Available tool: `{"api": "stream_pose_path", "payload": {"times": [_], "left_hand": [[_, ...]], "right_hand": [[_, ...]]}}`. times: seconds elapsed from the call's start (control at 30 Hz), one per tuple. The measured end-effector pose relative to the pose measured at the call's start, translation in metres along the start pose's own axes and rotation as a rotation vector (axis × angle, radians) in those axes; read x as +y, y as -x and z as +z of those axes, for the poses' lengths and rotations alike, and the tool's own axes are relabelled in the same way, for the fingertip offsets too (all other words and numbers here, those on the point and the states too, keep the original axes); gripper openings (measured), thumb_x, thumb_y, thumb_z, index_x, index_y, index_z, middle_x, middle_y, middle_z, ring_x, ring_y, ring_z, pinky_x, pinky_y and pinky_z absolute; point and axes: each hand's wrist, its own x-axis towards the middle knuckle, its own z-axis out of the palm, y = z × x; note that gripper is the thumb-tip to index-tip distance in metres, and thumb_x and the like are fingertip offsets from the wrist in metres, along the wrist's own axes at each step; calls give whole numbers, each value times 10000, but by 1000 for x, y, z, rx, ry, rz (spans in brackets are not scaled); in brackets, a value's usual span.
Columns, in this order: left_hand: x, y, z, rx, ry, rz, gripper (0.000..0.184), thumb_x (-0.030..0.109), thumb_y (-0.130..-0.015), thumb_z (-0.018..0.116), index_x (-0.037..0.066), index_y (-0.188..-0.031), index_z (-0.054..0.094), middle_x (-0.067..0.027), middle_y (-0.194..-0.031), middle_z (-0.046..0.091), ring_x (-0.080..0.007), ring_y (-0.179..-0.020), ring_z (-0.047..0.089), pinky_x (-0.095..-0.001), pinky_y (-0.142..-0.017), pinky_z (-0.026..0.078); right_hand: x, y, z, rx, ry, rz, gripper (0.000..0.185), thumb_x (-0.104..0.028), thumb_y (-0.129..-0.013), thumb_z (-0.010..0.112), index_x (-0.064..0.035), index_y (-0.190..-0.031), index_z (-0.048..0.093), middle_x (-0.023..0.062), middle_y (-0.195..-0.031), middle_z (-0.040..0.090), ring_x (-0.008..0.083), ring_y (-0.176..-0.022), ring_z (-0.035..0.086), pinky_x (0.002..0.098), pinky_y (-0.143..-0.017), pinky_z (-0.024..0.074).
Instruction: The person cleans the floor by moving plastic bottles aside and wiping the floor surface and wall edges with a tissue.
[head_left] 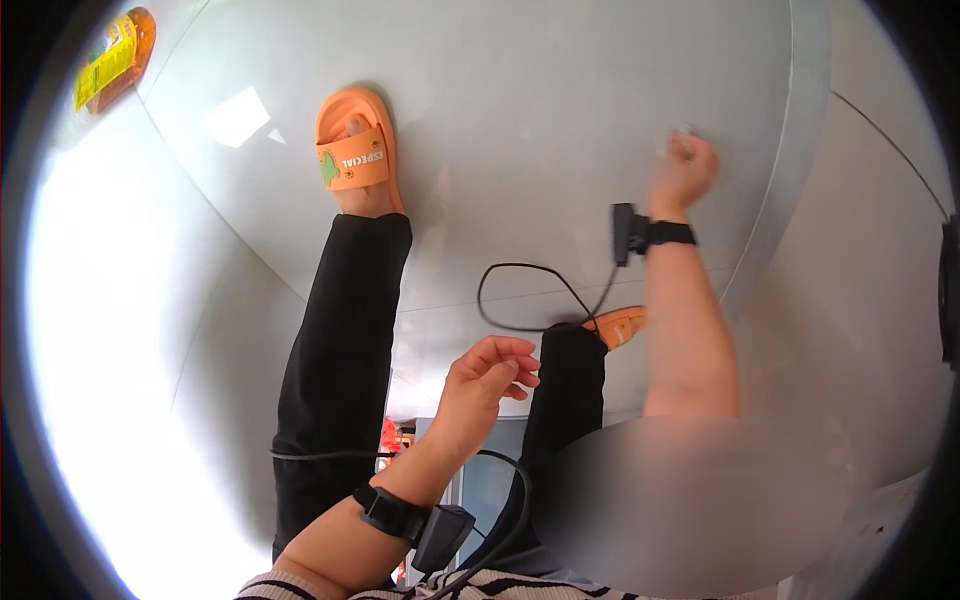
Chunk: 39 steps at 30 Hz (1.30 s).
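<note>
My left hand [490, 382] is above my lap, its fingers loosely curled and apart, with nothing in it. Further out on the right, my right hand [684, 175] is closed in a pinch over the grey floor [560, 120]. Something small and whitish [683, 130] shows at its fingertips, too blurred to name. A black strap with a dark device [443, 537] is on my left wrist, and a similar device [624, 234] is on the right one. A black cable [522, 265] loops between them.
My feet wear orange slippers [352, 160], one at the upper left, the other partly hidden behind my right leg. A bottle with a yellow label [112, 62] lies at the top left. A thin dark cable [890, 142] runs along the right side. A blurred grey patch covers the lower right.
</note>
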Motion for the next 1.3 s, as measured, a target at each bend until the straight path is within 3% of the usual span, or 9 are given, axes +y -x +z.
{"api": "stream_pose_path", "payload": {"times": [0.1,0.17,0.27,0.37,0.47,0.57,0.7,0.87,1.3], "left_hand": [[-1,1,3,-10,-18,-5,192,55,-857,438,35,-976,587,-70,-892,612,-154,-799,582,-281,-720,454],[1,-2,5,-7,-29,14,194,54,-857,437,36,-979,587,-70,-892,612,-154,-799,582,-279,-721,454],[0,0,4,-8,-35,18,201,50,-858,434,37,-988,588,-67,-894,613,-151,-802,583,-275,-721,456],[0,0,4,-26,-15,37,206,44,-860,429,36,-991,587,-65,-894,614,-148,-803,583,-275,-723,457],[-1,1,1,-34,-6,4,200,46,-864,431,36,-990,586,-68,-895,614,-150,-807,584,-277,-724,457],[4,0,0,-13,10,2,191,55,-867,440,36,-992,583,-71,-894,613,-154,-808,586,-277,-721,459],[4,6,0,-39,44,-15,187,56,-865,447,31,-994,581,-74,-896,615,-154,-808,587,-274,-716,458],[11,7,-1,-52,89,5,186,53,-866,447,25,-994,579,-75,-899,617,-154,-803,587,-271,-707,457],[20,13,4,-83,144,8,192,46,-870,436,25,-1005,572,-75,-901,613,-152,-806,585,-265,-706,454]], "right_hand": [[-45,67,20,-134,-154,-88,182,-22,-734,625,-92,-890,560,76,-928,473,210,-770,522,323,-651,439],[-65,97,20,-312,-178,-83,182,-37,-726,631,-107,-884,571,68,-893,480,220,-747,512,334,-643,433],[-60,103,8,-350,-317,-73,170,-71,-725,653,-112,-872,579,68,-858,491,229,-750,514,333,-639,433],[1,51,-15,-86,-267,-99,107,-130,-776,648,-66,-841,591,49,-820,510,198,-764,519,324,-659,435],[63,-16,-42,-120,-310,331,131,-130,-793,625,-30,-867,582,77,-840,525,219,-804,557,324,-717,458],[54,-11,-33,-96,60,270,127,-129,-801,601,-27,-868,566,96,-910,522,238,-815,568,331,-708,463],[19,20,-10,48,111,201,116,-130,-793,596,-39,-854,560,101,-951,514,254,-818,571,343,-700,464],[8,27,-13,-147,127,57,134,-141,-762,629,-58,-834,552,105,-931,511,276,-825,553,366,-730,454],[19,-14,-26,-166,224,25,132,-146,-746,623,-47,-805,558,124,-902,544,308,-831,549,386,-738,443]]}}
